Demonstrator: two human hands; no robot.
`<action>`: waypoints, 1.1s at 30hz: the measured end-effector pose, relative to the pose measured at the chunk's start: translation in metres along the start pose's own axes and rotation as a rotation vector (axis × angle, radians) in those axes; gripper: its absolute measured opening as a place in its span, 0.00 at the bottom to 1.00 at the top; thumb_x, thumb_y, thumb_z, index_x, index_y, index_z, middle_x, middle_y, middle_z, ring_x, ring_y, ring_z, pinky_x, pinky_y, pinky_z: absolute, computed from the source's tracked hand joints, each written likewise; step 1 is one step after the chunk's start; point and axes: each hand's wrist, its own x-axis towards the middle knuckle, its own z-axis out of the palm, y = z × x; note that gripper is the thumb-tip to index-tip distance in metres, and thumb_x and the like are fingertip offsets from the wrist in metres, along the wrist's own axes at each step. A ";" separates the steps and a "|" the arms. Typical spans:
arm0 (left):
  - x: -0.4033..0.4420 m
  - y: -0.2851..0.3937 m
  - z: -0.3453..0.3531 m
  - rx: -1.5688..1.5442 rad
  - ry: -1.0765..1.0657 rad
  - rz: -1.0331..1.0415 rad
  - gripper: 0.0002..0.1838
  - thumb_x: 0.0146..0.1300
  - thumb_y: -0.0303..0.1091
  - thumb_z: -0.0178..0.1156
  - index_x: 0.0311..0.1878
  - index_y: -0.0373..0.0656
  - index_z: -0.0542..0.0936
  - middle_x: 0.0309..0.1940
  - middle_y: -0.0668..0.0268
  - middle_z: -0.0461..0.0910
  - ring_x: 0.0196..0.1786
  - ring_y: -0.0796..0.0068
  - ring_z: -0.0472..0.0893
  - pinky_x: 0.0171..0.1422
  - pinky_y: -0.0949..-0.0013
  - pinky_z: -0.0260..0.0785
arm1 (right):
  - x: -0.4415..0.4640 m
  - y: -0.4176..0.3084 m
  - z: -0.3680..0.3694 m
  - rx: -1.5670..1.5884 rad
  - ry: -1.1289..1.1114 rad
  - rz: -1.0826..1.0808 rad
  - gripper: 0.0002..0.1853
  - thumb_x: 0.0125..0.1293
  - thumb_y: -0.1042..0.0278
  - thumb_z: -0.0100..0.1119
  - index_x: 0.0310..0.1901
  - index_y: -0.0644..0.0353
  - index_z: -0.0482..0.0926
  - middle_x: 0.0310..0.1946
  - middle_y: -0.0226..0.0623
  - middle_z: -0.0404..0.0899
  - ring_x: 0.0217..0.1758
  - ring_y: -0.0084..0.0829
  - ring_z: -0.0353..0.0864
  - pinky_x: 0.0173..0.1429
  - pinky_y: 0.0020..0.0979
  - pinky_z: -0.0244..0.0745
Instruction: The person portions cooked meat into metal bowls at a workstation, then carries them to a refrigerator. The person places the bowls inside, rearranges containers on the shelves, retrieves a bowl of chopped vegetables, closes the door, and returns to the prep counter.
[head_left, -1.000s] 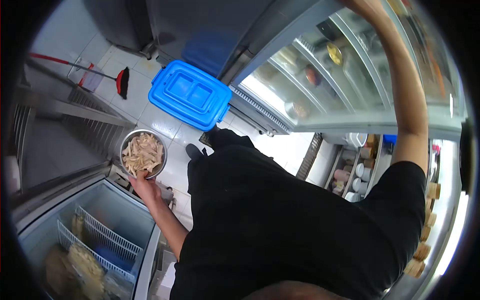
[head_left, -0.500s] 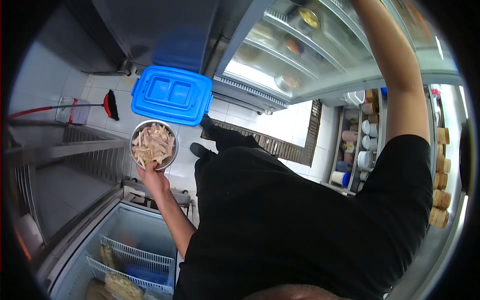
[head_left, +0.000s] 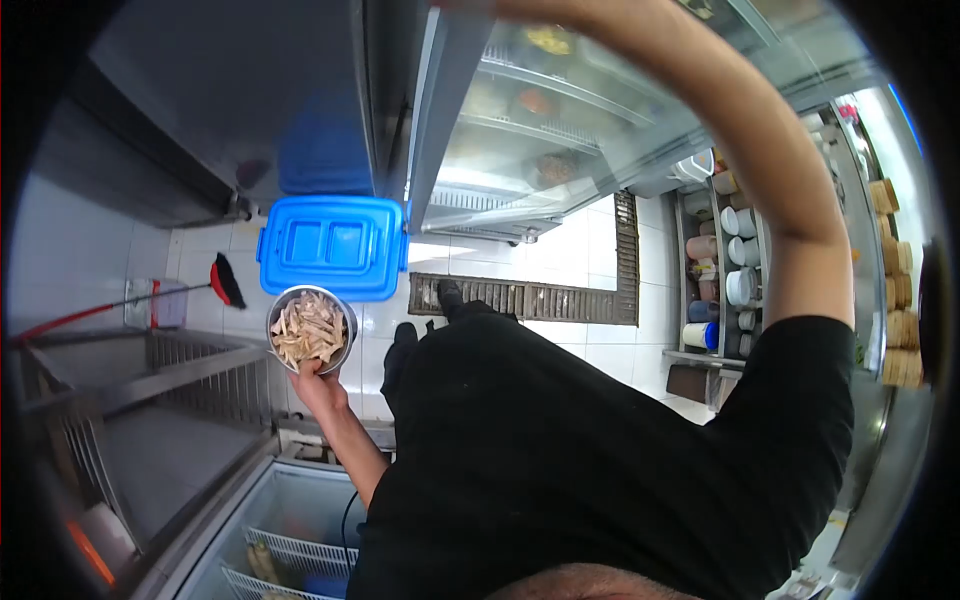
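Observation:
My left hand (head_left: 318,385) grips the near rim of a round metal bowl (head_left: 350,345), with the thumb over the edge. Pale, elongated pieces that look like chicken feet (head_left: 308,328) fill the bowl. Just beyond it is a blue lidded bin (head_left: 385,250), its lid on. My right arm stretches up and across to the top edge of the view, in front of the fridge's glass door (head_left: 610,140). The right hand itself lies past the frame edge. Through the glass, food on shelves shows blurred.
A chest freezer (head_left: 270,500) with white wire baskets stands at lower left, below a metal rack (head_left: 150,375). A red broom (head_left: 225,280) rests on the tiled floor. A drain grate (head_left: 560,303) runs ahead of my feet. Shelves of tubs (head_left: 740,285) and bamboo steamers (head_left: 902,335) are at right.
My right arm has swung left across the top of the view, and the glass door has moved left too. The bowl stays in my left hand while the whole view has shifted.

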 end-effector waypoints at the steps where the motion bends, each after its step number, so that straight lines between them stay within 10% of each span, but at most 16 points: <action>1: 0.011 -0.002 0.003 0.019 -0.021 -0.008 0.42 0.51 0.19 0.50 0.76 0.41 0.65 0.69 0.48 0.72 0.66 0.45 0.79 0.62 0.44 0.82 | -0.016 -0.010 -0.019 0.047 0.105 -0.019 0.07 0.60 0.66 0.64 0.25 0.54 0.82 0.28 0.29 0.82 0.40 0.29 0.81 0.50 0.32 0.74; 13: 0.052 0.012 0.083 0.161 -0.370 -0.040 0.40 0.52 0.19 0.51 0.74 0.41 0.63 0.66 0.51 0.74 0.61 0.51 0.82 0.53 0.49 0.85 | -0.094 -0.062 -0.078 0.035 0.289 -0.101 0.04 0.66 0.69 0.68 0.36 0.55 0.80 0.29 0.25 0.75 0.38 0.23 0.79 0.45 0.31 0.75; 18: 0.060 0.001 0.084 0.195 -0.362 -0.116 0.38 0.52 0.19 0.51 0.72 0.43 0.66 0.61 0.55 0.76 0.55 0.56 0.84 0.48 0.51 0.86 | -0.130 -0.105 -0.118 0.100 0.332 0.065 0.13 0.60 0.68 0.69 0.24 0.51 0.72 0.24 0.25 0.68 0.33 0.27 0.74 0.45 0.35 0.73; 26: 0.067 0.006 0.088 0.288 -0.440 -0.211 0.39 0.50 0.21 0.52 0.71 0.45 0.68 0.62 0.55 0.78 0.57 0.53 0.84 0.46 0.51 0.87 | -0.206 -0.203 -0.259 0.249 0.110 0.561 0.10 0.68 0.61 0.68 0.32 0.53 0.80 0.33 0.29 0.81 0.35 0.32 0.80 0.45 0.41 0.73; 30: 0.061 0.025 0.097 0.393 -0.530 -0.262 0.37 0.51 0.21 0.52 0.71 0.46 0.68 0.62 0.55 0.78 0.57 0.54 0.85 0.46 0.49 0.86 | -0.241 -0.258 -0.283 -0.152 0.487 0.867 0.15 0.78 0.66 0.48 0.30 0.58 0.76 0.29 0.35 0.77 0.33 0.36 0.79 0.46 0.45 0.75; 33: 0.071 0.041 0.106 0.492 -0.680 -0.292 0.36 0.52 0.21 0.52 0.70 0.47 0.69 0.61 0.56 0.79 0.55 0.54 0.85 0.45 0.50 0.86 | -0.258 -0.276 -0.326 -0.817 0.190 1.000 0.13 0.80 0.67 0.45 0.46 0.70 0.75 0.42 0.45 0.78 0.43 0.44 0.82 0.52 0.50 0.84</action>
